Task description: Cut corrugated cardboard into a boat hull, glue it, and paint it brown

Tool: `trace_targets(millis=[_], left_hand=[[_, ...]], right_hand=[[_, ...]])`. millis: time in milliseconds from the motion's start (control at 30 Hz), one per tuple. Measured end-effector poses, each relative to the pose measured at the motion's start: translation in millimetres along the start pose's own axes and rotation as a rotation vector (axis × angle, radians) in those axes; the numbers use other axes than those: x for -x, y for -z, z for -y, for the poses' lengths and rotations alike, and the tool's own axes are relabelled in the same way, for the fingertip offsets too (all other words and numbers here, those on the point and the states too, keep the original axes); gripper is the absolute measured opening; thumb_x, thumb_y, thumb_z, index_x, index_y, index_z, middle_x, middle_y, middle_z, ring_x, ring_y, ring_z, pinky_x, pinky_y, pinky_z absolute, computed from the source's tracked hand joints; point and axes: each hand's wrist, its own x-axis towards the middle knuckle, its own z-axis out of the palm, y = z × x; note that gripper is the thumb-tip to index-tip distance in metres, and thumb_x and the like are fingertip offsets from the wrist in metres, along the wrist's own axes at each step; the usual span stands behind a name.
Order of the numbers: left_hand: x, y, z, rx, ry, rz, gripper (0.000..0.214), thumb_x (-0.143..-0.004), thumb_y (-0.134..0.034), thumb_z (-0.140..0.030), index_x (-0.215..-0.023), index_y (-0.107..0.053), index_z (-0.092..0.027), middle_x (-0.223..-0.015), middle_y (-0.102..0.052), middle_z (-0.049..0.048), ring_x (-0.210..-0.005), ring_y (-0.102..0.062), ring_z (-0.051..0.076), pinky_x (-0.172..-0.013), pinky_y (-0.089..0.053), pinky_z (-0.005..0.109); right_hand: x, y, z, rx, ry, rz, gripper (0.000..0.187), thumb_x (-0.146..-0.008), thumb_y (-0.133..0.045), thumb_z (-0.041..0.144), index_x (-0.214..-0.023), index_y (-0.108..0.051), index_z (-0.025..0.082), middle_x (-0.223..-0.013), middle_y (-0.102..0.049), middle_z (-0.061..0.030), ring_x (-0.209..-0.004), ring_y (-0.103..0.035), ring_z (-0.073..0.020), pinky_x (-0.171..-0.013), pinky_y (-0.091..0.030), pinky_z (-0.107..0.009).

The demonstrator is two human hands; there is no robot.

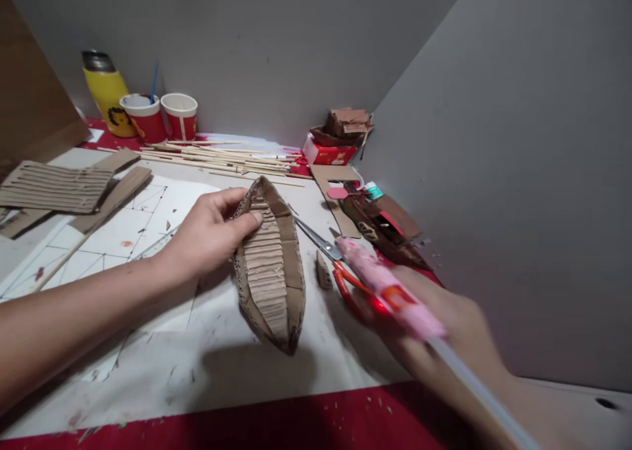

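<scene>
My left hand grips a small boat-shaped cardboard hull by its left side, thumb pressed inside on the ribbed corrugated floor. The hull is tilted so that its open inside faces me. In my right hand is a pink glue gun with a clear glue stick coming out of its back and a red light glowing on it. The hand is blurred, and the gun's nozzle points toward the hull without touching it. Beneath the gun are orange-handled scissors, partly hidden. A small cardboard scrap lies beside the hull.
Corrugated cardboard pieces and a paper with drawn lines lie on the left. Thin wooden sticks are spread behind. A yellow bottle and paper cups stand at the back. A brown model boat sits at the right wall.
</scene>
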Motion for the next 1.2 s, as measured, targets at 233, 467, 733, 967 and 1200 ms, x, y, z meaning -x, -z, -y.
trace_targets(millis=[233, 467, 733, 967, 1200], left_hand=[[12, -6.4, -6, 0.093, 0.041, 0.044, 0.021, -0.080, -0.071, -0.023, -0.101, -0.073, -0.019, -0.088, -0.075, 0.0012, -0.080, -0.068, 0.017, -0.075, -0.054, 0.028], [26, -16.1, -11, -0.089, -0.015, 0.158, 0.013, -0.087, -0.063, -0.022, -0.095, -0.072, -0.019, -0.086, -0.071, -0.0014, -0.078, -0.064, 0.013, -0.070, -0.051, 0.021], [49, -27.1, -17, -0.414, -0.332, 0.265, 0.025, -0.083, -0.055, -0.004, -0.096, -0.072, -0.017, -0.092, -0.067, 0.0013, -0.089, -0.062, 0.014, -0.082, -0.047, 0.022], [57, -31.3, -26, -0.434, -0.157, 0.247, 0.031, -0.077, -0.063, -0.013, -0.106, -0.065, -0.023, -0.095, -0.068, -0.0022, -0.091, -0.063, 0.017, -0.077, -0.048, 0.024], [58, -35.8, -16, -0.269, 0.021, 0.260, 0.009, -0.081, -0.057, -0.019, -0.090, -0.056, -0.020, -0.078, -0.061, -0.0031, -0.072, -0.057, 0.015, -0.063, -0.047, 0.025]], right_hand=[[-27, -10, 7, 0.100, 0.016, 0.175, 0.036, -0.084, -0.056, 0.035, -0.112, -0.059, 0.013, -0.101, -0.067, -0.0145, -0.088, -0.065, -0.0296, -0.071, -0.052, -0.040], [-25, 8, 24, -0.485, -0.059, 0.054, 0.040, -0.087, -0.059, 0.035, -0.124, -0.056, 0.020, -0.119, -0.063, -0.0113, -0.106, -0.061, -0.0243, -0.091, -0.050, -0.039], [-24, 0, 81, -1.055, -0.344, 0.246, 0.021, -0.073, -0.061, 0.029, -0.091, -0.062, 0.019, -0.074, -0.058, -0.0007, -0.077, -0.059, -0.0192, -0.070, -0.052, -0.030], [-30, 4, 84, -1.102, -0.360, 0.064, 0.020, -0.068, -0.058, 0.023, -0.086, -0.063, 0.017, -0.075, -0.064, -0.0007, -0.072, -0.059, -0.0167, -0.061, -0.051, -0.025], [-27, 2, 83, -1.055, -0.380, 0.020, 0.020, -0.068, -0.056, 0.025, -0.084, -0.064, 0.016, -0.070, -0.060, 0.0003, -0.066, -0.055, -0.0149, -0.056, -0.048, -0.023]])
